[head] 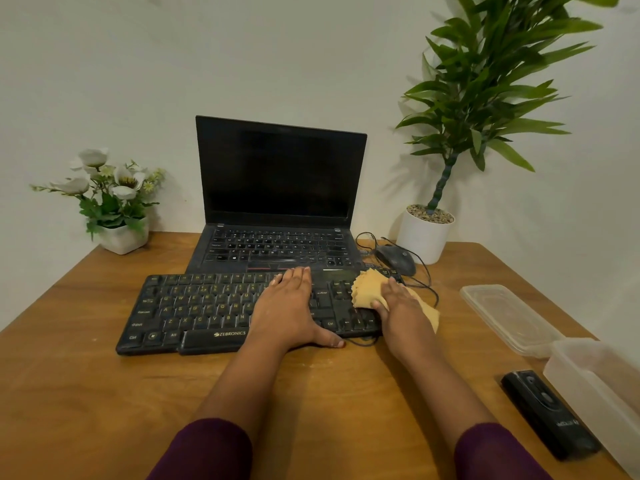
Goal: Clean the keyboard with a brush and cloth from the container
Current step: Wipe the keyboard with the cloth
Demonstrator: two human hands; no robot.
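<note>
- Step in hand (my read): wiping w/ cloth (367, 289) on right end of keyboard (194, 306), numpad/arrow area.
- R hand (398, 303) is on top of the cloth, fingers curled over it and thumb tucked at its near-left edge, so it's grasping the cloth while pressing it down on the keys.
- Cloth is bunched. Part sticks out far-left of the R fingers, part trails out from under the palm twd the right, over the kb's right edge.
- L hand (287, 306) lies flat on mid-right of kb w/ fingers (294, 275) straight and reaching the far row. Thumb rests on table (104, 393) at the near edge. It's released, holding nothing, just bracing the kb.
- The hands are near each other but not touching, w/ a strip of keys btwn them.
- To do it well: hold L hand pressure so the kb doesn't slide, and use short strokes along the rows w/ light force.
- Fold cloth flatter for more contact.
- Left half of kb looks uncovered, prob. to be wiped yet, so L hand would need to shift.
- Watch the loose cloth tail and the cable at the kb's right near mouse (396, 259), snag risk.
- Container (588, 372) is open at near right, lid (509, 317) just beyond it. Black tool (550, 414) lies beside it, likely the brush, can't confirm.
- Laptop (280, 174) sits just beyond the kb.
</note>
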